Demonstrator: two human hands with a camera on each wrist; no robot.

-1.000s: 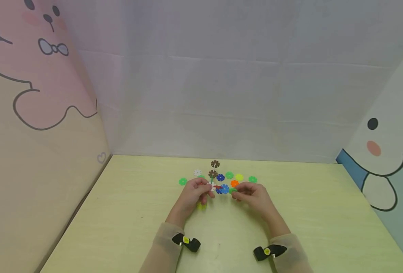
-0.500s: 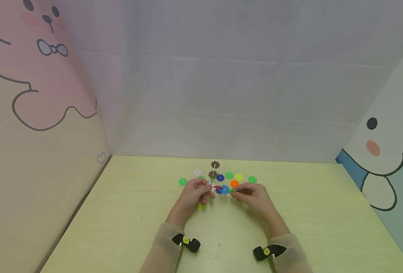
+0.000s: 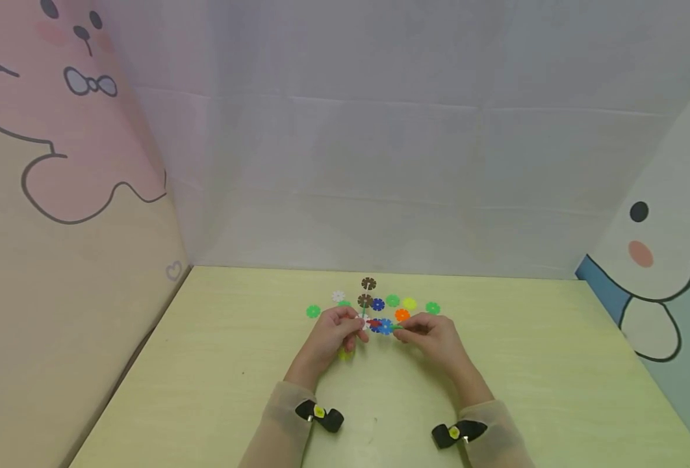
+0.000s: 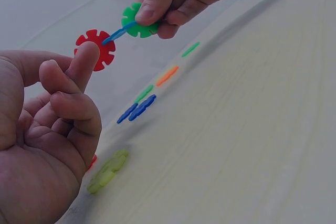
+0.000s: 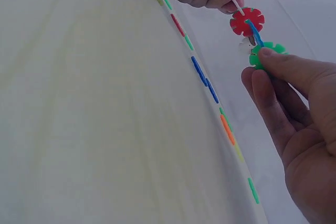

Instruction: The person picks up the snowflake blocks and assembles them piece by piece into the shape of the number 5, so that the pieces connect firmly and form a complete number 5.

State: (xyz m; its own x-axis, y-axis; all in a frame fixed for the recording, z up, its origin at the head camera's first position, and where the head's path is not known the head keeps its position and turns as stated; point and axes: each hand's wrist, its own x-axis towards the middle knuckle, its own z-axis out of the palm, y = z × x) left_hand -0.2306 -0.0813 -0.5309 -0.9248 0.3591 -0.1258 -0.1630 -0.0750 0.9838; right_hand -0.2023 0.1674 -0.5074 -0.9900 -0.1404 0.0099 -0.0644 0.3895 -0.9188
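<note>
My left hand [image 3: 330,330] pinches a white notched disc [image 3: 365,319] in a raised chain of snowflake discs. A red disc [image 4: 107,53] joins the white one to a light blue disc [image 4: 119,33]. At the chain's right end, my right hand [image 3: 435,335] pinches a green disc [image 5: 275,47] between thumb and fingers. The light blue disc [image 5: 255,31] meets this green disc edge-on, though the depth of the slot is hidden. Two brown discs [image 3: 365,301] extend above the white one, apparently as part of the held chain.
Loose discs lie on the pale table [image 3: 216,364] beyond the hands: green [image 3: 313,311], white [image 3: 338,296], dark blue [image 3: 377,304], yellow [image 3: 409,303] and orange [image 3: 401,314]. A yellow-green disc [image 4: 107,172] lies below my left hand. A white curtain [image 3: 345,195] closes the back.
The green disc in my right fingers has turned more edge-on and shifted slightly left against the light blue disc. The brown end of the chain has dipped slightly. My left hand stays almost still.
</note>
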